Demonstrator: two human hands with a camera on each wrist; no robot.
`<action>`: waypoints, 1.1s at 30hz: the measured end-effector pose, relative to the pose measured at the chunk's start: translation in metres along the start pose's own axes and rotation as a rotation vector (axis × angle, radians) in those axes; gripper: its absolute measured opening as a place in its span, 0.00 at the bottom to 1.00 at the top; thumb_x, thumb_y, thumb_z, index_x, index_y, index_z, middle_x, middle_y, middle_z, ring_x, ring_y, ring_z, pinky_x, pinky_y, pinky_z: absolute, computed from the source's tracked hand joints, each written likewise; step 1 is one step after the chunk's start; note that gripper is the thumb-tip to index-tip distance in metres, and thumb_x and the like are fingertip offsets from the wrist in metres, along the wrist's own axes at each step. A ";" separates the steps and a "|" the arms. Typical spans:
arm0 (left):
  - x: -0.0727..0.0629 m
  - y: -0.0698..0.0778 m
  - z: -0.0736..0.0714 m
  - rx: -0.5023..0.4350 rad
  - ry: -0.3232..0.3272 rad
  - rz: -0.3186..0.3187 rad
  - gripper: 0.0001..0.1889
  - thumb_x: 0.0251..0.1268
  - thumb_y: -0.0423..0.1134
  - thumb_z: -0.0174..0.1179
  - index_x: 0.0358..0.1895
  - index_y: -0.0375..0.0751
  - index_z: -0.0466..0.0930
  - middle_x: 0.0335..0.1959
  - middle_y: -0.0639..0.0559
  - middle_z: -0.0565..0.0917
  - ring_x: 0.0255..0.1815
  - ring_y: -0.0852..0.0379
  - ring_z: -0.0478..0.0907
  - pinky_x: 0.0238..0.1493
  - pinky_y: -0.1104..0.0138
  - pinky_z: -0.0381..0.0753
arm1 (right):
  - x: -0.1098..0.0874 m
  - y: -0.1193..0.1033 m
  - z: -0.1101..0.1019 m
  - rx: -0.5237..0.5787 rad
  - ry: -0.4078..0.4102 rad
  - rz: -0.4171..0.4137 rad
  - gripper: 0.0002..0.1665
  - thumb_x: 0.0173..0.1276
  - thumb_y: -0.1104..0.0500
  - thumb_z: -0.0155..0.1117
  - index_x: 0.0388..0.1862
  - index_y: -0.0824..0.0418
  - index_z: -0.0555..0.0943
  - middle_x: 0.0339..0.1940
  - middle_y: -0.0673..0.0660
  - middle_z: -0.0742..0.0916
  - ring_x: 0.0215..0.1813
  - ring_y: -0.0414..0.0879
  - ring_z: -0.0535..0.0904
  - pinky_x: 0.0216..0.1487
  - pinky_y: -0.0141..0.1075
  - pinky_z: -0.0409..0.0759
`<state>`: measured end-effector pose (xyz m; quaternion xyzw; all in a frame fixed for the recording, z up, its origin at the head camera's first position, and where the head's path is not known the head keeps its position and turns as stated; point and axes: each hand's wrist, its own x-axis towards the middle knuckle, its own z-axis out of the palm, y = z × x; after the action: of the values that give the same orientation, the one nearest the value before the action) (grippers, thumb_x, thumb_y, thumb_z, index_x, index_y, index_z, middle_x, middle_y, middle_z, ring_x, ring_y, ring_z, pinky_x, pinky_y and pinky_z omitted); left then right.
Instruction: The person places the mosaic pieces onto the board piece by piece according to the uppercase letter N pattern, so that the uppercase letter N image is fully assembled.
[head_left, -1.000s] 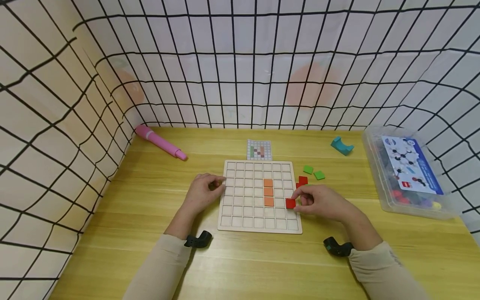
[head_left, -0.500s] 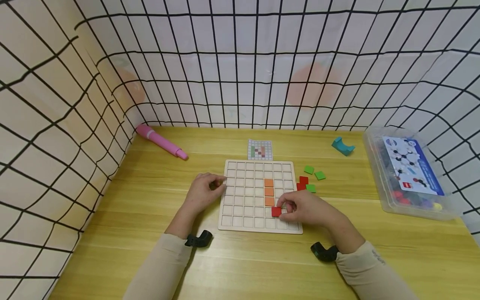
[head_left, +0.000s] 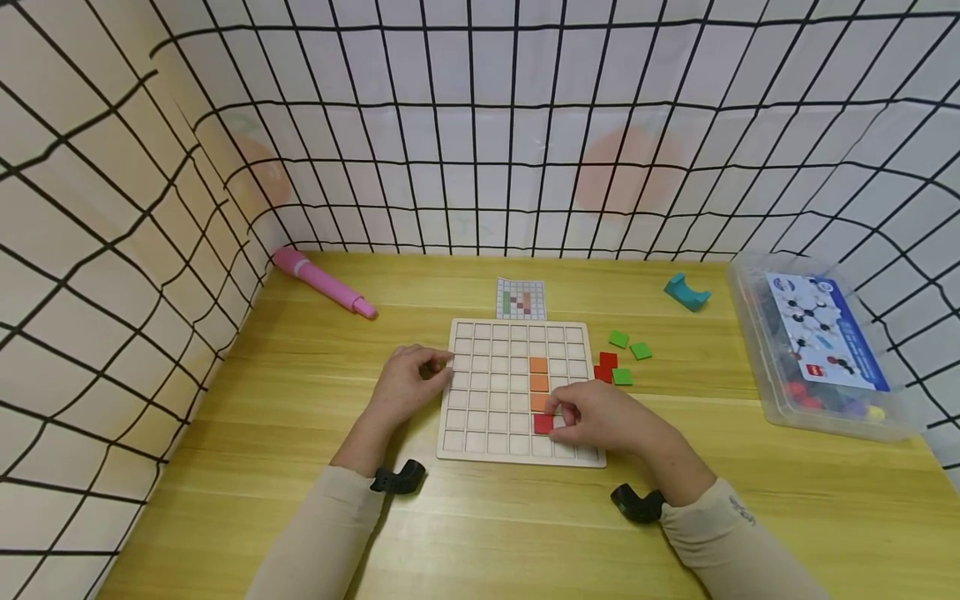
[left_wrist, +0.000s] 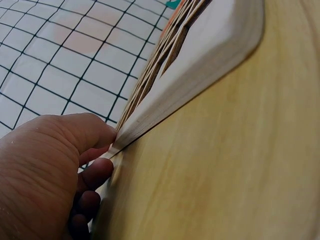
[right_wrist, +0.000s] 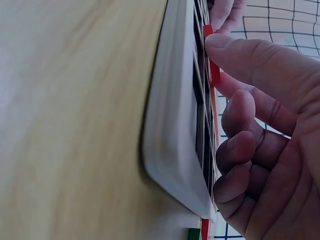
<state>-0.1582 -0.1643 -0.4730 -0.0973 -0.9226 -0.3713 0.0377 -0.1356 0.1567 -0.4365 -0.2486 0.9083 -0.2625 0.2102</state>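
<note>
Thumb and index finger of my right hand [head_left: 600, 414] pinch a red square tile [head_left: 543, 424] over the wooden grid board [head_left: 486, 451]. The tile lies just below a column of three orange tiles [head_left: 538, 365] set in the grid. In the right wrist view the red tile [right_wrist: 214, 60] stands at the grid's ridges under the thumb, and the other fingers curl loosely. My left hand [head_left: 405, 382] rests at the board's left edge. Its thumb touches the board's side in the left wrist view, with the other fingers loosely bent.
Loose red tiles [head_left: 608, 360] and green tiles [head_left: 622, 377] lie right of the board. A printed grid card [head_left: 521, 300] sits behind it. A pink microphone-like object [head_left: 324, 282], a teal curved piece [head_left: 686, 292] and a clear plastic box [head_left: 817, 342] stand farther out. Black wire mesh [head_left: 487, 133] encloses the table.
My right hand has carried the red tile left from the board's right edge to below the orange column. The left hand has stayed at the left edge.
</note>
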 end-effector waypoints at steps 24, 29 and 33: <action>-0.001 0.001 0.000 -0.003 0.003 0.006 0.13 0.65 0.41 0.68 0.50 0.44 0.89 0.35 0.50 0.85 0.42 0.52 0.76 0.48 0.61 0.71 | 0.003 0.002 -0.005 0.044 -0.004 -0.001 0.10 0.64 0.52 0.75 0.42 0.47 0.84 0.23 0.45 0.77 0.30 0.41 0.72 0.33 0.32 0.70; 0.000 0.001 0.000 -0.004 0.004 0.008 0.13 0.65 0.40 0.68 0.50 0.43 0.89 0.35 0.50 0.85 0.42 0.51 0.76 0.48 0.61 0.71 | 0.001 0.018 -0.020 0.106 0.051 0.059 0.13 0.66 0.52 0.74 0.47 0.51 0.84 0.26 0.49 0.76 0.29 0.44 0.71 0.30 0.32 0.68; -0.001 0.000 0.000 0.002 0.009 0.019 0.13 0.64 0.40 0.68 0.50 0.43 0.89 0.35 0.50 0.86 0.41 0.52 0.76 0.48 0.61 0.71 | -0.001 0.036 -0.031 0.115 0.128 0.106 0.12 0.69 0.53 0.71 0.48 0.55 0.83 0.29 0.50 0.76 0.31 0.45 0.71 0.31 0.32 0.68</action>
<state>-0.1575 -0.1644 -0.4725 -0.1041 -0.9219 -0.3704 0.0455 -0.1630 0.1959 -0.4330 -0.1705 0.9151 -0.3183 0.1793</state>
